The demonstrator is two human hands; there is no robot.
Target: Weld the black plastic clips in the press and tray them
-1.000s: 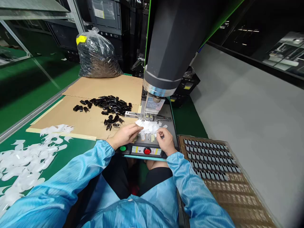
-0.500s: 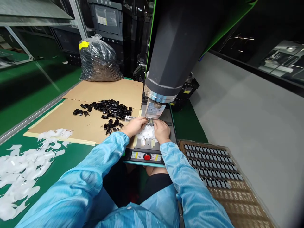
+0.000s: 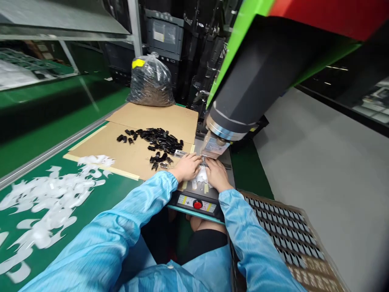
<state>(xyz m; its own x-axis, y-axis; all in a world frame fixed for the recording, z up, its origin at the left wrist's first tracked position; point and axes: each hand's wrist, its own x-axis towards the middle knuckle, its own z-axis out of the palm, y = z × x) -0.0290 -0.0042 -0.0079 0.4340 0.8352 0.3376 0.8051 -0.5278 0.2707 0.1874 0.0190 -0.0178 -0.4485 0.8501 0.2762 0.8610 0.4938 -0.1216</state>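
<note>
My left hand [image 3: 187, 166] and my right hand [image 3: 216, 174] meet under the head of a press-like machine [image 3: 235, 107], at a metal fixture. Both have their fingers bent and drawn together at the fixture. A tiny piece seems to lie between the fingertips, but it is too small and too covered to name. Just below the fingers, small white pieces [image 3: 201, 176] lie on the machine's metal base. Left of my left hand, a pile of curved black plastic parts [image 3: 164, 141] covers part of a cardboard sheet [image 3: 133, 156].
Thin white cut-outs [image 3: 50, 202] are strewn over the green table at left. A red button [image 3: 197, 204] sits on the machine's front edge. At right is a tray [image 3: 319, 269] with rows of grey parts. Behind the cardboard stands a filled plastic bag [image 3: 152, 83].
The head view has turned left, so the machine and table appear further right. Both hands stay at the fixture, with the left hand's fingers now a little more spread over it.
</note>
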